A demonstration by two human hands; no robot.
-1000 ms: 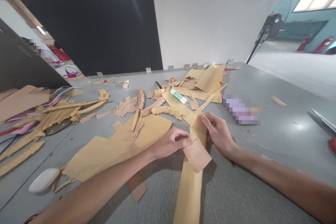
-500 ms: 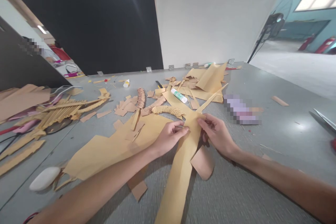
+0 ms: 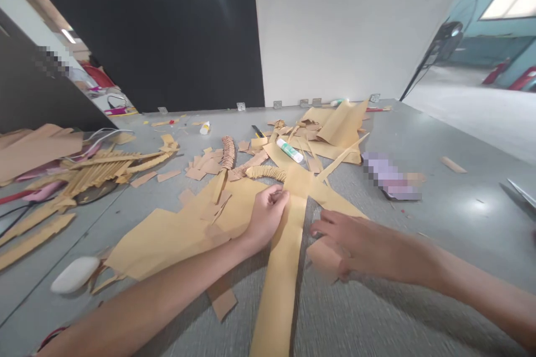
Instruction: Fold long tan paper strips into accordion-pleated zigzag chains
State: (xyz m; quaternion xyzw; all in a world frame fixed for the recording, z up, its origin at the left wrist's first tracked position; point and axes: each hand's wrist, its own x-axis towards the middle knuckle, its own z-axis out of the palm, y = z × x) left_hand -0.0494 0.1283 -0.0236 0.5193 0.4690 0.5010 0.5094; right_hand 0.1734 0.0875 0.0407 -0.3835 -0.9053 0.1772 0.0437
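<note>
A long strip of yellow-brown paper (image 3: 278,290) runs from the bottom edge up the middle, its upper end folded over. My left hand (image 3: 268,215) is closed on the strip's left edge, thumb and fingers pinching near the fold. To the right of the strip, my right hand (image 3: 355,242) curls its fingers and thumb around a small piece of brown card (image 3: 326,256); motion smears both a little. Beyond the fold lie a pleated paper piece (image 3: 268,172) and a glue stick (image 3: 290,150). A wide paper sheet (image 3: 154,242) spreads under my left forearm.
Paper scraps (image 3: 205,164), a box cutter (image 3: 257,131) and a small white bottle (image 3: 205,128) lie toward the back panels. A white mouse-shaped object (image 3: 75,274) is at left. A blurred-out purple item (image 3: 387,175) and scissor-like metal blades (image 3: 521,195) are at right.
My right hand has let go of the strip and moved right and down onto the brown card piece. My left hand still pinches the strip, whose top now shows a flat fold.
</note>
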